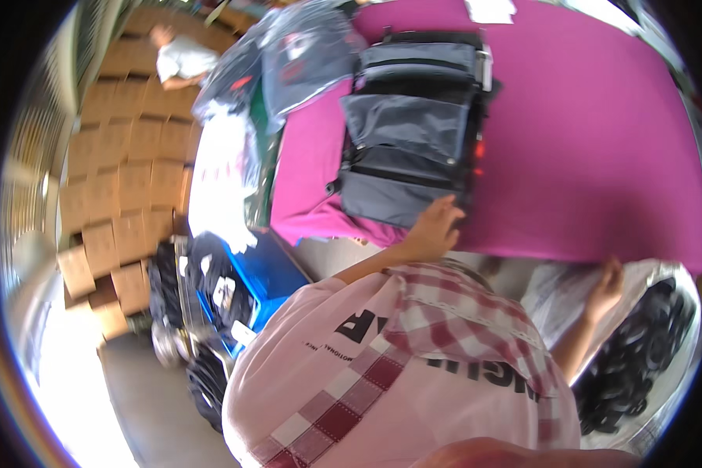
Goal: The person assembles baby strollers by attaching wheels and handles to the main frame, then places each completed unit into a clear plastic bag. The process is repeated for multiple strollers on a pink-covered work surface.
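Observation:
A grey and black fabric case (413, 125) with zipped pockets lies on the magenta cloth of the table. My left hand (434, 228) is at the case's near right corner, fingers apart; I cannot tell whether they touch the fabric. Off to the right, my right hand (610, 287) is at the table's near edge, beside a clear plastic sack (678, 327) of black parts (639, 359). Motion smears the fingers of that hand, and nothing can be made out in them.
Clear plastic-wrapped dark goods (308, 54) lie at the table's far left. Below them at left stands a blue crate (269, 273) next to dark bags. Stacked cardboard boxes (129, 148) line the left side, where another person (181, 58) is.

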A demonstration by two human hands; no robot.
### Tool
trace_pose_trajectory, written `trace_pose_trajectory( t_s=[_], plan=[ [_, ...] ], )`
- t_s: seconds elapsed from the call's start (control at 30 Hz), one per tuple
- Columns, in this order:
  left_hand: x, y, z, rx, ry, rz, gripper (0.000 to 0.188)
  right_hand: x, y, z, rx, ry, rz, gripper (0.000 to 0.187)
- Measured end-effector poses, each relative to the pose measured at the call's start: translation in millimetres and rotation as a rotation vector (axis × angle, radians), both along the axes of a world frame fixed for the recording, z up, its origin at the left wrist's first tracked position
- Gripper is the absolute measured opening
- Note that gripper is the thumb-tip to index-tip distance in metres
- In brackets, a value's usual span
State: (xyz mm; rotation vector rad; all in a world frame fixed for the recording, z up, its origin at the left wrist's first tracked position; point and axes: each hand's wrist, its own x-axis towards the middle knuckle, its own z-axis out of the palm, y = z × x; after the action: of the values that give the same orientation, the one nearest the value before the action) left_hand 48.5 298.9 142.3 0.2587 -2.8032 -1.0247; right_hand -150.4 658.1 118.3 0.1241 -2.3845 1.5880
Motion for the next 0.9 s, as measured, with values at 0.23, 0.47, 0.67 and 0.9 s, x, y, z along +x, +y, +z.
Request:
trace_pose_trajectory(
  t_s=[0.23,0.47,0.67,0.9],
  plan=[
    [93.9,-40.5,-13.2,-0.017,-0.018,0.273,0.039,40.8,-100.6,4.5,0.058,-0.052,0.442,0.012],
    [227.1,-110.8,-47.6,0.033,0.118,0.554,0.039,143.7,-246.2,20.4,0.297,0.021,0.756,0.011],
    [383.0,-163.2,-75.7,0.072,0.026,0.939,0.041,292.4,-402.3,32.3,0.423,-0.126,1.381,0.018],
    [480.6,-210.7,-84.2,0.211,-0.066,1.21,0.04,356.5,-518.8,8.8,0.518,-0.218,1.708,0.019]
  ],
)
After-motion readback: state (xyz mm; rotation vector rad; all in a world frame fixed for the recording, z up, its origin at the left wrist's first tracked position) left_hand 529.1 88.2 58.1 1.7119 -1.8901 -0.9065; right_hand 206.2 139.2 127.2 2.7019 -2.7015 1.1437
